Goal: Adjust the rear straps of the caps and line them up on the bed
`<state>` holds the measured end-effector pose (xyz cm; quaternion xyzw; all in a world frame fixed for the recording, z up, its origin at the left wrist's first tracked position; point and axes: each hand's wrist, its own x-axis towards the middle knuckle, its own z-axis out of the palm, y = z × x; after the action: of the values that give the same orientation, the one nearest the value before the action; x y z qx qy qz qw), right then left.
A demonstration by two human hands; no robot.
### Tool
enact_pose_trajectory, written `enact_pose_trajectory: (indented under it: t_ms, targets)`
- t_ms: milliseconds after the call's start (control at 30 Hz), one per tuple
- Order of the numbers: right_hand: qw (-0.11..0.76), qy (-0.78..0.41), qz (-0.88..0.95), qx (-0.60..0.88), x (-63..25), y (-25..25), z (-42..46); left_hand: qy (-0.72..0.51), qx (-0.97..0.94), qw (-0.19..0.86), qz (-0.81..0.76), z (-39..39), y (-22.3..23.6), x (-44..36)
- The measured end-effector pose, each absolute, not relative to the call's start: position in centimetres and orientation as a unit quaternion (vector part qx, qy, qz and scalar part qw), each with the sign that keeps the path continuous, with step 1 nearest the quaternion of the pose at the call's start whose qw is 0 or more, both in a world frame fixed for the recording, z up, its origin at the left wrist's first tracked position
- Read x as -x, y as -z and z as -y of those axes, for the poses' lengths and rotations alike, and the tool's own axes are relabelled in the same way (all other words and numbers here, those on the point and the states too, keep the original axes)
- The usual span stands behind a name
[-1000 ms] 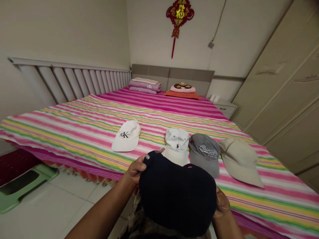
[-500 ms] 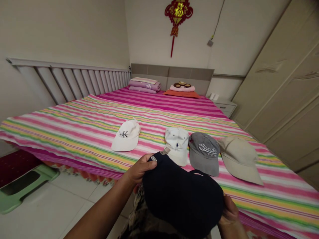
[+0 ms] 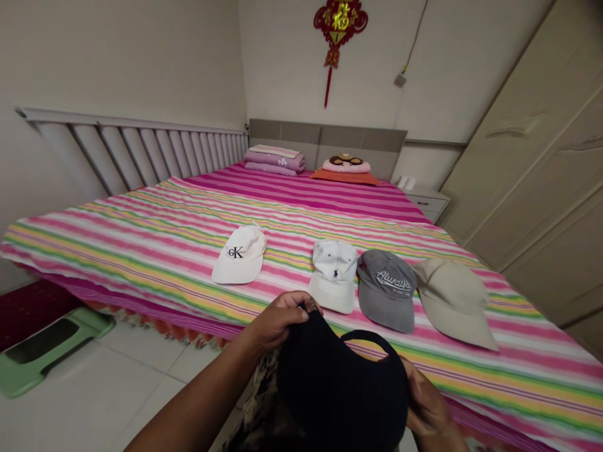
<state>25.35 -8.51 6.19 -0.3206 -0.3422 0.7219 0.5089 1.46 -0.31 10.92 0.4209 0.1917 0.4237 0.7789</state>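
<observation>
Grip at both ends of the dark cap (image 3: pixel 343 389): I log the left hand (image 3: pixel 285 320) pinching its upper corner, thumb on top, and the right hand (image 3: pixel 424 398) clasping the opposite edge, the two hands apart with the fabric between them. Position: raised and tilted in front of the body, at the near side of the bed, its strap arch framing part of the striped cover (image 3: pixel 155 245). The fabric is so dark on my feed that I can't separate crown from brim.

Risks, my judgement:
1. Left pinch is small. If the thumb slid, the cap could swing from the right hand and fall toward the tiles (image 3: pixel 127 376).
2. Left knuckles are near the brim of the pale cap (image 3: pixel 333 276). A careless forward push could knock it into the gray cap (image 3: pixel 387 289) close beside it, and that one into the beige cap (image 3: pixel 455 301). The white cap (image 3: pixel 241 254), well off to the left, seems safer.
3. Pulling both ends outward too hard could strain the strap.

Containers: the bedside cabinet (image 3: pixel 431 202) has its drawer closed, contents hidden from me. Same for the panelled doors (image 3: pixel 522 188) at right. The four caps on the bed rest crown up, so their insides don't show.
</observation>
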Motion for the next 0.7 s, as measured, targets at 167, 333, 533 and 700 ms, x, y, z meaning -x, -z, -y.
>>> enact_pose_trajectory:
  t_ms: [167, 333, 533, 700]
  targets:
    - [0.524, -0.711, 0.373, 0.285, -24.4, -7.2, 8.0, -0.422, -0.404, 0.796, -0.159, 0.4, -11.0, -1.4]
    - [0.511, -0.729, 0.386, 0.242, -24.1, -7.8, 7.4, -0.409, -0.409, 0.795, -0.184, 0.6, -11.3, -0.8]
    - [0.498, -0.723, 0.435, 0.202, -24.1, -7.7, 6.9, -0.402, -0.420, 0.786, -0.209, 0.9, -11.8, -0.7]
    - [0.520, -0.700, 0.451, 0.190, -23.4, -8.6, 6.8, -0.395, -0.434, 0.774, -0.238, 0.9, -11.8, -0.6]
